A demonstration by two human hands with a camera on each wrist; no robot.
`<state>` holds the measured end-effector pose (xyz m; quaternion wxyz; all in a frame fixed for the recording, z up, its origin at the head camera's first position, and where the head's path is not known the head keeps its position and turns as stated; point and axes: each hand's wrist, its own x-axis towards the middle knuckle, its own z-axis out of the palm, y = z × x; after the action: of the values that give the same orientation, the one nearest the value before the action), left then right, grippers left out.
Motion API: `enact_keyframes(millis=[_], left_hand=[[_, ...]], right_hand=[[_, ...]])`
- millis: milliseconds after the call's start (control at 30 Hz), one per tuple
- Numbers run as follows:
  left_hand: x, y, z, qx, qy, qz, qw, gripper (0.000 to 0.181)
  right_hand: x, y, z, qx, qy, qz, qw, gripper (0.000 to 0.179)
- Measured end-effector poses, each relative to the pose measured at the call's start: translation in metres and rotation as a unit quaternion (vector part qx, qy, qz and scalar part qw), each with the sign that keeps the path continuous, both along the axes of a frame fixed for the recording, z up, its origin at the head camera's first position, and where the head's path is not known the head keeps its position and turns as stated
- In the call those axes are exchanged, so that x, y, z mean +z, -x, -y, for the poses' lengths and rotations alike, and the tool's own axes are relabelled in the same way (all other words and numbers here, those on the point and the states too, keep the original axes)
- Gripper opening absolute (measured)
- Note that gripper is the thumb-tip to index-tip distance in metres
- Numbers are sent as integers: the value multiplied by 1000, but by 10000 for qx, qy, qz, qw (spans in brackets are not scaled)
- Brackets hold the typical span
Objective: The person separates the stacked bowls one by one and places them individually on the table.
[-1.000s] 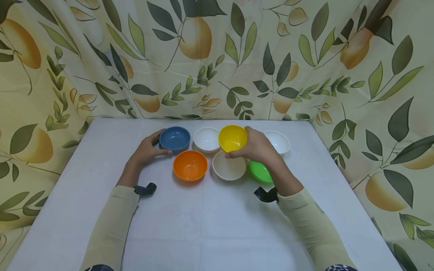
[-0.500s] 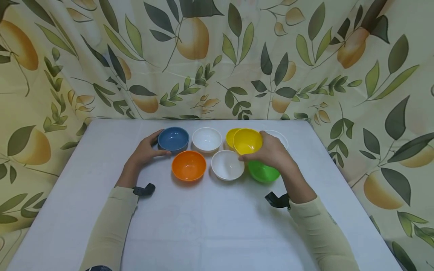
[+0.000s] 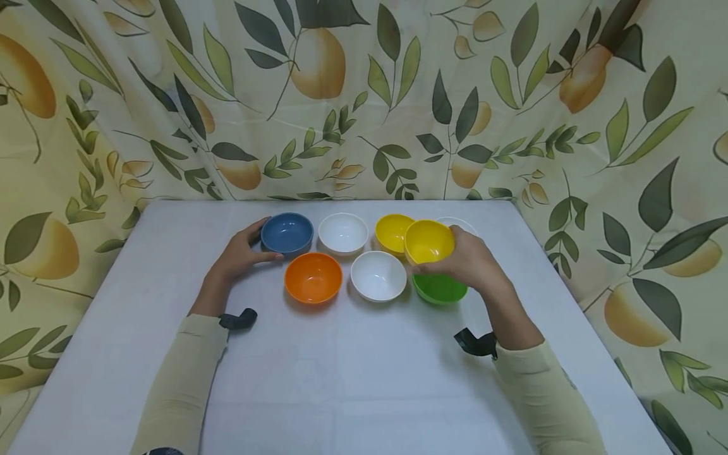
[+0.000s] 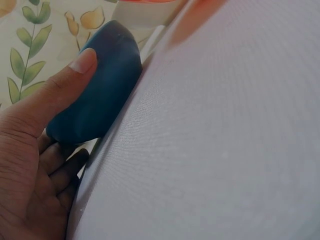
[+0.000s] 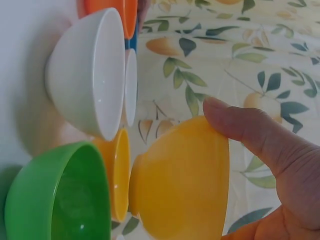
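Observation:
My right hand (image 3: 474, 262) holds a yellow bowl (image 3: 428, 241) by its side, thumb near the rim. In the right wrist view this yellow bowl (image 5: 182, 175) is raised above the other bowls, its base facing them. Below and beside it are a second yellow bowl (image 3: 391, 232) and a green bowl (image 3: 439, 291). At the left end of the back row, my left hand (image 3: 240, 254) grips a blue bowl (image 3: 287, 234), which sits on the table. The left wrist view has the thumb against the outer wall of the blue bowl (image 4: 107, 90), fingers behind it.
An orange bowl (image 3: 313, 278) and a white bowl (image 3: 378, 276) stand in the front row with the green one. Another white bowl (image 3: 343, 233) is in the back row; a third (image 3: 459, 223) is partly hidden behind my right hand. A patterned curtain (image 3: 318, 126) hangs behind the white-covered table (image 3: 341, 379).
My right hand has moved the held yellow bowl to the right and slightly nearer, uncovering the second yellow bowl in the back row. The left hand stays at the blue bowl.

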<state>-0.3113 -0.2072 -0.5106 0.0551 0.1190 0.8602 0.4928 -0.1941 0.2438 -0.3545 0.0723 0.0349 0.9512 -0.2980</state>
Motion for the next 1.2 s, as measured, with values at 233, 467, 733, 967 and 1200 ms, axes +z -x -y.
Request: enact_keyframes(millis=[233,467,733,967,1200], left_hand=[[0,0,-1,-4,-26,-10,10000,111],[0,1,-2,13,-39,-17,10000,109],[-1,1,-1,8,-8,-43,10000,111],[-2,2,0,3,26,-62,10000,111],[0,2,0,-31,-11,-108,9999,110]], right_hand=[[1,-8,-15,-175,42,91,9998,111],[-2,-17,-34,-287,-27,55,9996,120],[-5,-23,-53,-403,-110,73,9991,124],[-10,-30,-68,-542,-62,-24,9985,117],[-12,-35,-80,-740,-37,-77,9972,112]])
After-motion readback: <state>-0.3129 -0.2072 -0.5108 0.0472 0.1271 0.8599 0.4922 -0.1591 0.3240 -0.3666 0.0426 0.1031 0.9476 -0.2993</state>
